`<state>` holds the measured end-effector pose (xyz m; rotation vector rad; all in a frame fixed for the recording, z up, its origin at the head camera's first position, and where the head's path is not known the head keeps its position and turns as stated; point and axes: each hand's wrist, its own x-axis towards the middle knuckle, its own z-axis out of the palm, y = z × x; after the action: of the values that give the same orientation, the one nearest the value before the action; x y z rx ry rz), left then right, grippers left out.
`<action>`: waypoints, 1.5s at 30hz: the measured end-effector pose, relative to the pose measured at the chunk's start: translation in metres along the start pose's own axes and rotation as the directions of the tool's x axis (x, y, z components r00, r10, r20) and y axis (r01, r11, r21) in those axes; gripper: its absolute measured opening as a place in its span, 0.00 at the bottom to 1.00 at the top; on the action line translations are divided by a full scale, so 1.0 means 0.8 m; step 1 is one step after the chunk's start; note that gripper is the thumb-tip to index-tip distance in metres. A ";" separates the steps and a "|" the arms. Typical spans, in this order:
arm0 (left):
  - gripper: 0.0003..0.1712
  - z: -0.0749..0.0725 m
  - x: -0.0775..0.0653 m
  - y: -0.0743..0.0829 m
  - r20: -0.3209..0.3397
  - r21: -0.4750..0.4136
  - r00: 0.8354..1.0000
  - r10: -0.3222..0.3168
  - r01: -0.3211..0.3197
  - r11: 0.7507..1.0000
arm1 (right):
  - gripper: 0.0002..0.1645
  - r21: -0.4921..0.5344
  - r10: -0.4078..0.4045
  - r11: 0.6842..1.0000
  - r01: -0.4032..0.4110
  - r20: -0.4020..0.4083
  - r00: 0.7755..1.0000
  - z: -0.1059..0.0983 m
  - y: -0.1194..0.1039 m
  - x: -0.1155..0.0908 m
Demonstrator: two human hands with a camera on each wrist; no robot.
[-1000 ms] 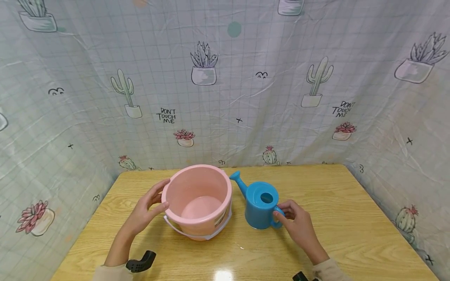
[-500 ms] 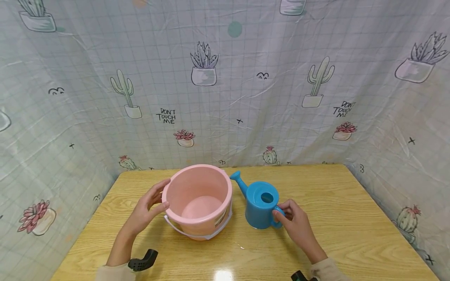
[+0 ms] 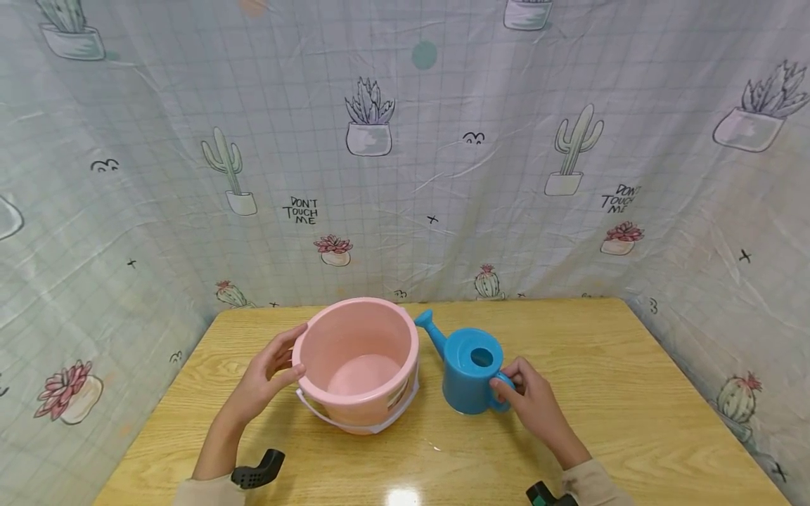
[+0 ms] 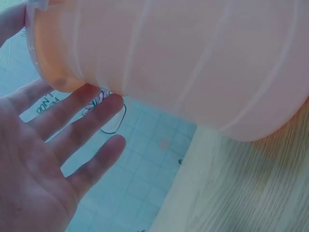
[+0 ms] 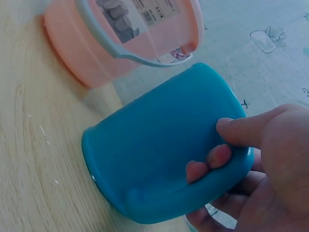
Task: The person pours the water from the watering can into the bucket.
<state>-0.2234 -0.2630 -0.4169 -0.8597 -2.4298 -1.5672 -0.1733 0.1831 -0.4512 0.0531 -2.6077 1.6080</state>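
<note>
A pink bucket [image 3: 357, 351] stands upright on the wooden table, its inside bare and its white bail handle [image 3: 375, 427] hanging down in front. My left hand [image 3: 261, 383] rests at its left rim, thumb and fingers touching it; in the left wrist view the fingers [image 4: 96, 121] are spread and fairly straight along the bucket's wall [image 4: 159, 53]. To the right stands a blue watering can [image 3: 468, 379], spout toward the bucket. My right hand [image 3: 534, 400] grips its loop handle; in the right wrist view fingertips [image 5: 197, 170] poke through the loop and the thumb lies over its top.
The wooden table [image 3: 607, 393] runs back to a hanging cloth [image 3: 430, 176] printed with cacti, which also closes off both sides. A small wet spot [image 3: 434, 445] glints on the table in front of the two things. The bucket's paper label [image 5: 140, 17] shows in the right wrist view.
</note>
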 end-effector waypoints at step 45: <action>0.36 0.001 -0.003 -0.006 0.060 -0.083 0.998 -0.008 0.013 0.996 | 0.14 0.403 0.026 0.907 0.123 -0.347 0.938 0.044 0.018 -0.003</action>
<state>-0.2234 -0.2646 -0.4218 -0.9221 -2.4286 -1.6812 -0.1735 0.1579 -0.4797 -0.1271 -1.9545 1.9278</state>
